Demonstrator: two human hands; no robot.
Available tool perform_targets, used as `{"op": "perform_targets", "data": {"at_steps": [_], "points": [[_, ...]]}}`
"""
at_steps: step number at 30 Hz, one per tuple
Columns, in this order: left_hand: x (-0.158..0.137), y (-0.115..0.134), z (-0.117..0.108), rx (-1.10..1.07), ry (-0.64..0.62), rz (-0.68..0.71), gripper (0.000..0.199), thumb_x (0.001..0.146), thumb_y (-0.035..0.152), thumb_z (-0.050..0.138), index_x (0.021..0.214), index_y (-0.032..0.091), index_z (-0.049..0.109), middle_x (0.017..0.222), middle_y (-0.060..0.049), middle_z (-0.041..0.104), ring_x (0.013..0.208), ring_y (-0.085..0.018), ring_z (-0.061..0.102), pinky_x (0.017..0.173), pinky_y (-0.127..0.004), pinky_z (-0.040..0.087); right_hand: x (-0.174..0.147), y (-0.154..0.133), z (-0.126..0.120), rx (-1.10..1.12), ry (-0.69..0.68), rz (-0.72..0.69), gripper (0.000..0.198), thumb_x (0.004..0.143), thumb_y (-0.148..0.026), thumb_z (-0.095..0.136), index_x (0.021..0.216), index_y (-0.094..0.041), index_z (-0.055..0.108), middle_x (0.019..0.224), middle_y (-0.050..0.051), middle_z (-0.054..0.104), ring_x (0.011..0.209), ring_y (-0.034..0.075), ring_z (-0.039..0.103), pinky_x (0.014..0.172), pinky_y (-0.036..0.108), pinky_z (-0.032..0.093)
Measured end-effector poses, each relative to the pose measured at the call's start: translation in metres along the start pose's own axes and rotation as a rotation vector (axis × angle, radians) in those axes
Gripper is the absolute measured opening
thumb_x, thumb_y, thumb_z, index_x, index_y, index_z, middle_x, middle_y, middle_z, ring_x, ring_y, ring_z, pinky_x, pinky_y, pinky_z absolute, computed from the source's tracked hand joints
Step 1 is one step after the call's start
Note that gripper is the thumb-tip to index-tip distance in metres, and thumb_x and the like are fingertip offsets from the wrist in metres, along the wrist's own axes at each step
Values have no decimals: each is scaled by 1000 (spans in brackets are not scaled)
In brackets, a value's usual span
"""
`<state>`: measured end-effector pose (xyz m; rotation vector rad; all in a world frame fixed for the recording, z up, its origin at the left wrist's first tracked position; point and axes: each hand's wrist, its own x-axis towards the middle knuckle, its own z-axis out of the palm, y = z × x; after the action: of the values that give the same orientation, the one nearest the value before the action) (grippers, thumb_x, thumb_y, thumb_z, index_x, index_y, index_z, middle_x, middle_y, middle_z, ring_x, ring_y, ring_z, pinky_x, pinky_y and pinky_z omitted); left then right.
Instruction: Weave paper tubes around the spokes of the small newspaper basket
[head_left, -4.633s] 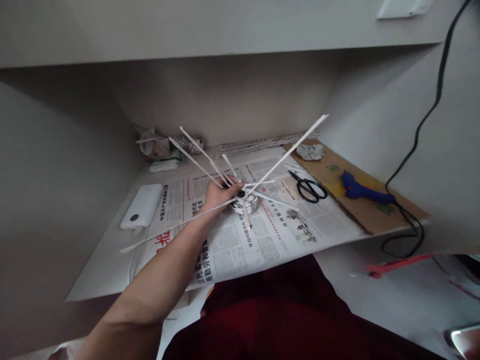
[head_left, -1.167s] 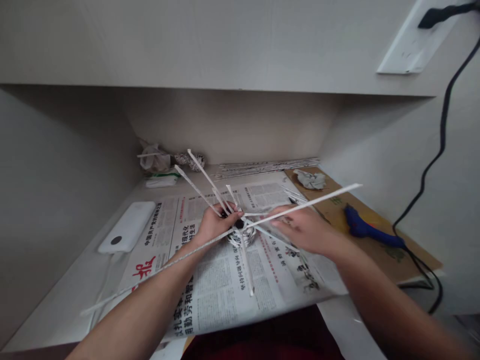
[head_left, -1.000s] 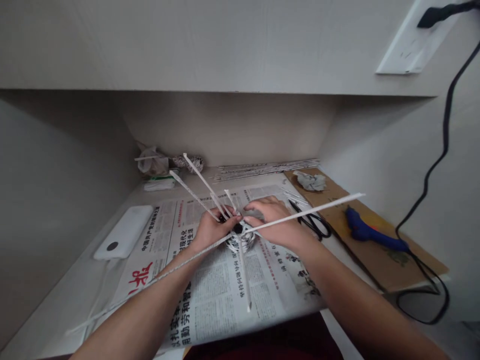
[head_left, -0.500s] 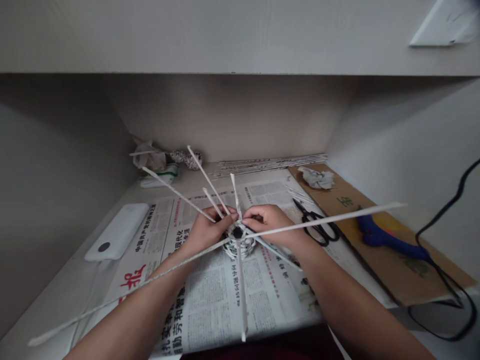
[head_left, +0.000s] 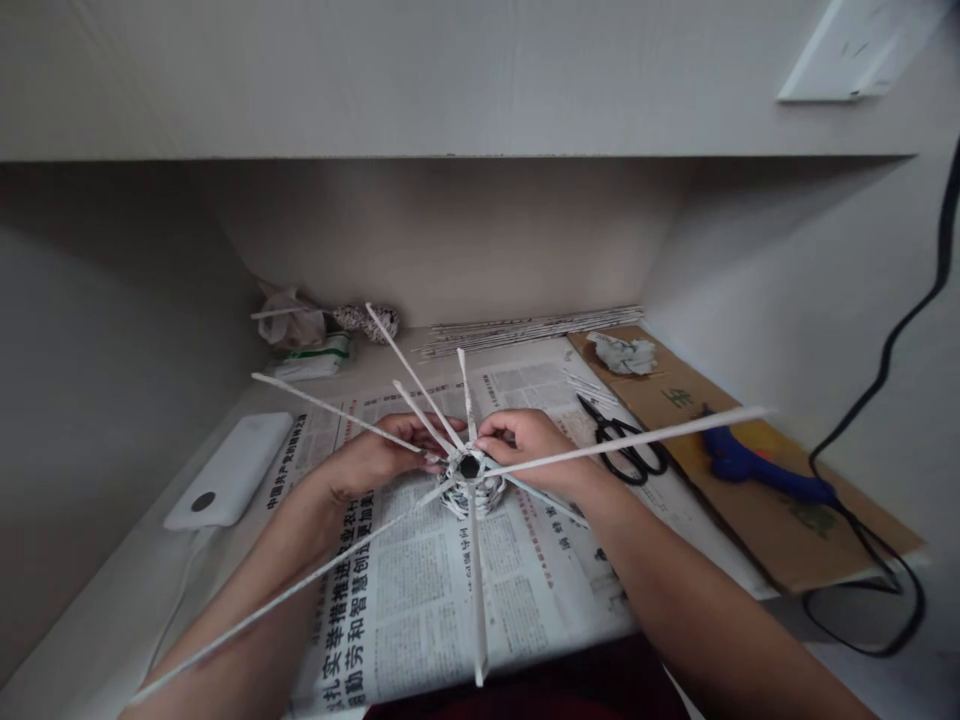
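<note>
A small round basket [head_left: 474,498] woven from rolled newspaper sits low over the newspaper sheet, with a dark hole at its middle. Several long paper tubes [head_left: 480,590] radiate from it in all directions. My left hand [head_left: 394,448] curls round the basket's left far side, thumb near the rim and fingers partly hidden behind the tubes. On the opposite side, my right hand [head_left: 529,440] is closed, its thumb and fingertips pinching the rim beside the tube that points away from me. One tube passes over my right wrist, and another crosses my left forearm.
Newspaper [head_left: 420,590] covers the table. Black scissors [head_left: 626,445] lie at right, beside cardboard [head_left: 757,530] bearing a blue glue gun [head_left: 765,470] and crumpled paper [head_left: 622,353]. Paper tubes [head_left: 532,328] lie along the back. A white power bank [head_left: 232,470] is at left; a shelf edge [head_left: 450,155] overhangs.
My left hand has drawn back leftward from the rim, and its fingers have spread from their pinch. The left tubes have swung lower. My right hand keeps its hold; the view has shifted slightly.
</note>
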<state>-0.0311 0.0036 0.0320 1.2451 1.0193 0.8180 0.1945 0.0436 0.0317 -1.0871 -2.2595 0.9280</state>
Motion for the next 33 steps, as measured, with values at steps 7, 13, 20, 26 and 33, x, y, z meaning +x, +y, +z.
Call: {"op": "perform_targets", "data": {"at_steps": [7,13,20,26,33], "points": [[5,-7,4,-31,129,-63,38,67,34,79,101,16,72,84,-7,72,70,-15,65,63,-28,55,-2,-6,0,-28,21,-43,13,83,-24,57,82,-21,70,80,1,70,71,13,61,62,24,42],[7,-12,7,-27,167,-1,44,66,49,79,88,12,71,72,-5,69,59,-13,62,53,-23,52,-3,-8,2,-79,37,-95,13,83,-22,57,84,-22,70,86,2,71,76,15,62,66,25,44],[10,-9,13,0,166,-48,36,63,44,81,67,13,65,51,0,62,42,-8,51,41,-19,38,-4,-11,2,-101,-5,-170,13,84,-19,56,83,-21,69,83,1,70,75,13,61,67,25,43],[8,-9,18,26,126,49,28,59,29,84,73,13,66,52,3,60,44,-7,49,42,-18,36,-3,-11,1,-133,-27,-215,14,85,-16,56,83,-21,68,84,1,69,78,14,60,71,26,43],[9,-9,25,45,221,46,29,57,27,83,63,14,59,46,5,54,41,-7,46,43,-18,36,-4,-8,4,-166,-15,-325,12,89,-19,55,83,-21,66,81,2,64,77,14,57,72,26,41]]}}
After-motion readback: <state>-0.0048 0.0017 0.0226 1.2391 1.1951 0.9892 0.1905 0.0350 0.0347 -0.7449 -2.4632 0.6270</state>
